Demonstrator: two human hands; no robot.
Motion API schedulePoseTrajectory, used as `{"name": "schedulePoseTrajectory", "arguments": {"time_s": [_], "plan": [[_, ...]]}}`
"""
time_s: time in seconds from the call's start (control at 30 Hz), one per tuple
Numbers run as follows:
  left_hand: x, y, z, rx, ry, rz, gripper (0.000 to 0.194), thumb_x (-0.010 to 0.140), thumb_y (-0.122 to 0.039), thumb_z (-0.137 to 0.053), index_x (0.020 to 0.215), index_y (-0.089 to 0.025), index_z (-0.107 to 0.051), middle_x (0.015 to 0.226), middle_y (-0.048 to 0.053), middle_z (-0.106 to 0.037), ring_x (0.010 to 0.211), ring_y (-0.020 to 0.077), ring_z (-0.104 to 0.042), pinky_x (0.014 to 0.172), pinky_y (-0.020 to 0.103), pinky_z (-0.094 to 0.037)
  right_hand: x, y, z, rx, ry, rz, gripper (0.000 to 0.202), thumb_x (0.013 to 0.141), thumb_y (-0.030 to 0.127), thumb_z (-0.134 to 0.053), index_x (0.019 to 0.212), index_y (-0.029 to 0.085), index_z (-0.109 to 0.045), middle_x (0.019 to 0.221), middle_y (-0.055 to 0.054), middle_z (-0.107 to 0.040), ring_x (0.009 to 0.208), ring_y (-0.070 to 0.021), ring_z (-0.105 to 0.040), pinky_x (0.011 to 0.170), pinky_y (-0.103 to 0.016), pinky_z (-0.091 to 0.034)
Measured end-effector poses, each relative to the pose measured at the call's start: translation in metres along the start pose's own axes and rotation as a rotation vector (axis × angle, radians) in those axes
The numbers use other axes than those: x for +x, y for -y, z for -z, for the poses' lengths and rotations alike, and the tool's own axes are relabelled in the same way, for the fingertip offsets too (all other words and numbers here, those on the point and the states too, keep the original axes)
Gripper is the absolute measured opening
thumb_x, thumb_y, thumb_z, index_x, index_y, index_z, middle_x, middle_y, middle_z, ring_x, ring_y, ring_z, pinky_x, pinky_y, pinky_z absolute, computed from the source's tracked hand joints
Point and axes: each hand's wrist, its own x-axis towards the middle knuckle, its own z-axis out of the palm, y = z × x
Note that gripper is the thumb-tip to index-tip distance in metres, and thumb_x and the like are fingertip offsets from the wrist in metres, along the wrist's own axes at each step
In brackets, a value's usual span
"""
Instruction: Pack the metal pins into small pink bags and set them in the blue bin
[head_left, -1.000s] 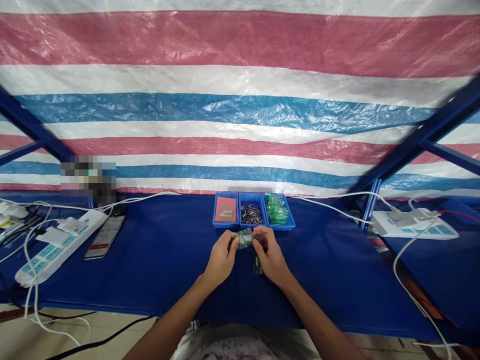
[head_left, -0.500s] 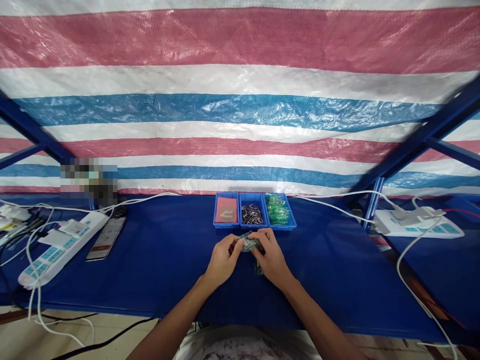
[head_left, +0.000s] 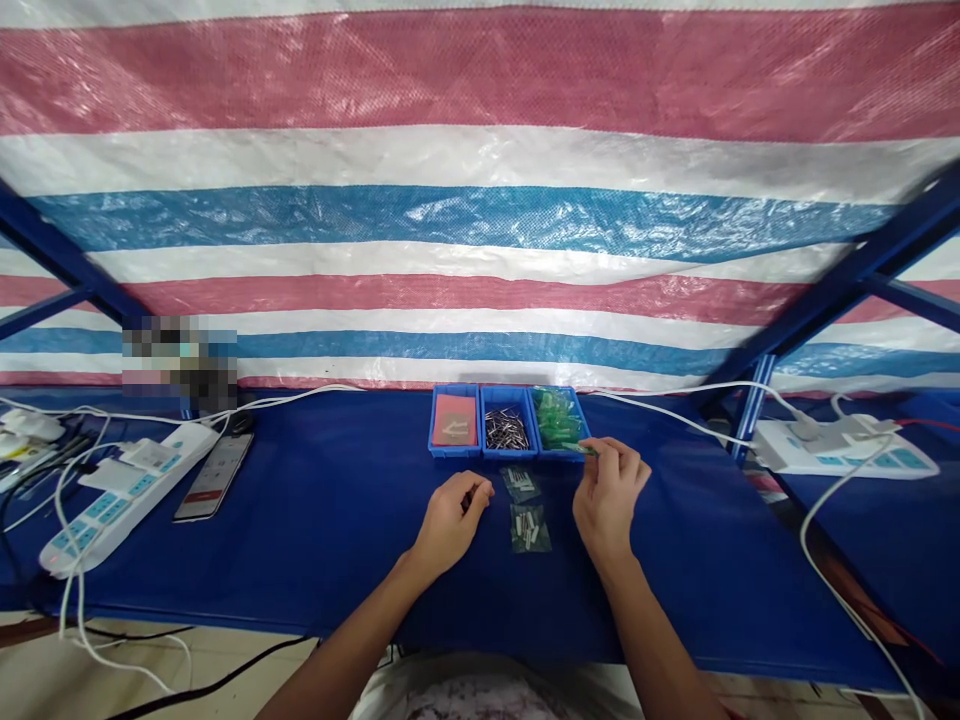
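Note:
My right hand is closed at the front right corner of a blue bin full of crumpled green plastic. Its fingertips pinch a piece of green plastic. My left hand rests curled near the table's middle, thumb against fingers; whatever it may hold is hidden. Between the hands lie two small clear plastic bags with white and metal pieces inside, a far bag and a near bag. Metal screws or nails fill the middle bin. Some pale pieces lie on pink material in the left bin.
A phone lies at the left beside a white power strip with plugged-in cables. Another power strip sits at the right. Blue frame posts flank the blue table, and a striped sheet hangs behind.
My right hand has moved right and forward to the green bin. The bag that was between both hands now lies on the table, behind the other bag. My left hand stays nearly in place, more curled.

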Motion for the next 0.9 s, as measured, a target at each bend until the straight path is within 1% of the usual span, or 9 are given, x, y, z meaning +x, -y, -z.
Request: {"name": "schedulePoseTrajectory", "arguments": {"time_s": [0.1,0.23,0.37,0.47,0.57,0.63,0.73,0.8,0.9], "plan": [[0.0,0.0,0.0,0.011,0.0,-0.002,0.036,0.111,-0.042,-0.046,0.092,-0.021,-0.068,0.085,0.003,-0.068,0.078,0.0187,-0.062,0.071,0.03,-0.044,-0.001,-0.002,-0.005,-0.05,0.081,0.009,0.028,0.106,0.019,-0.041,0.117,0.022,-0.067,0.12,-0.016,-0.062,0.11,-0.0341,-0.053,0.092,-0.05,-0.041],[0.0,0.0,0.0,0.023,0.009,-0.021,0.033,0.111,-0.038,-0.046,0.094,-0.021,-0.068,0.085,0.004,-0.068,0.078,0.0189,-0.061,0.072,0.03,-0.044,-0.005,0.006,-0.009,-0.146,0.172,-0.054,0.033,0.105,0.018,-0.04,0.12,0.025,-0.069,0.127,-0.015,-0.063,0.114,-0.0367,-0.05,0.088,-0.049,-0.039],[-0.001,0.001,0.0,0.037,0.018,-0.048,0.032,0.111,-0.037,-0.045,0.094,-0.021,-0.067,0.086,0.004,-0.068,0.081,0.02,-0.061,0.074,0.031,-0.044,-0.004,0.013,-0.004,-0.137,0.158,-0.057,0.035,0.106,0.022,-0.043,0.132,0.025,-0.067,0.135,-0.016,-0.061,0.12,-0.0383,-0.05,0.093,-0.052,-0.038],[-0.002,0.001,-0.001,0.051,0.031,-0.057,0.033,0.111,-0.039,-0.045,0.095,-0.022,-0.068,0.087,0.004,-0.069,0.081,0.0205,-0.06,0.074,0.031,-0.044,-0.002,0.019,-0.001,-0.053,0.125,0.005,0.04,0.105,0.021,-0.046,0.143,0.024,-0.061,0.137,-0.016,-0.062,0.125,-0.0364,-0.053,0.101,-0.052,-0.037],[-0.002,0.001,-0.001,0.06,0.04,-0.062,0.034,0.112,-0.04,-0.044,0.096,-0.021,-0.068,0.088,0.005,-0.069,0.082,0.0205,-0.06,0.075,0.032,-0.044,-0.003,0.023,-0.001,-0.013,0.15,0.08,0.036,0.104,0.017,-0.047,0.134,0.023,-0.066,0.13,-0.014,-0.068,0.126,-0.0339,-0.056,0.107,-0.051,-0.036],[-0.002,0.0,-0.001,0.064,0.045,-0.063,0.035,0.112,-0.04,-0.044,0.096,-0.021,-0.068,0.088,0.005,-0.068,0.083,0.0204,-0.06,0.074,0.032,-0.044,-0.004,0.024,-0.003,-0.026,0.166,0.092,0.031,0.104,0.018,-0.048,0.126,0.023,-0.07,0.125,-0.013,-0.07,0.123,-0.0332,-0.059,0.107,-0.051,-0.037],[-0.002,-0.001,-0.001,0.074,0.048,-0.07,0.035,0.113,-0.04,-0.043,0.097,-0.021,-0.068,0.088,0.005,-0.068,0.083,0.0205,-0.06,0.074,0.032,-0.044,-0.005,0.024,-0.006,-0.051,0.148,0.078,0.035,0.105,0.022,-0.05,0.136,0.022,-0.065,0.135,-0.015,-0.066,0.126,-0.0339,-0.058,0.106,-0.051,-0.04],[-0.002,-0.002,-0.001,0.084,0.052,-0.073,0.036,0.113,-0.04,-0.042,0.098,-0.021,-0.068,0.087,0.004,-0.068,0.083,0.0201,-0.059,0.074,0.032,-0.044,-0.005,0.024,-0.007,-0.042,0.143,0.104,0.037,0.105,0.021,-0.05,0.14,0.022,-0.062,0.138,-0.015,-0.065,0.13,-0.0331,-0.058,0.11,-0.052,-0.039],[-0.003,-0.002,-0.002,0.12,0.07,-0.091,0.034,0.113,-0.041,-0.043,0.098,-0.021,-0.067,0.086,0.004,-0.066,0.084,0.0201,-0.059,0.075,0.032,-0.044,-0.004,0.024,-0.006,-0.007,0.115,0.157,0.03,0.105,0.018,-0.05,0.13,0.022,-0.066,0.124,-0.012,-0.072,0.129,-0.0306,-0.061,0.116,-0.053,-0.036]]}}
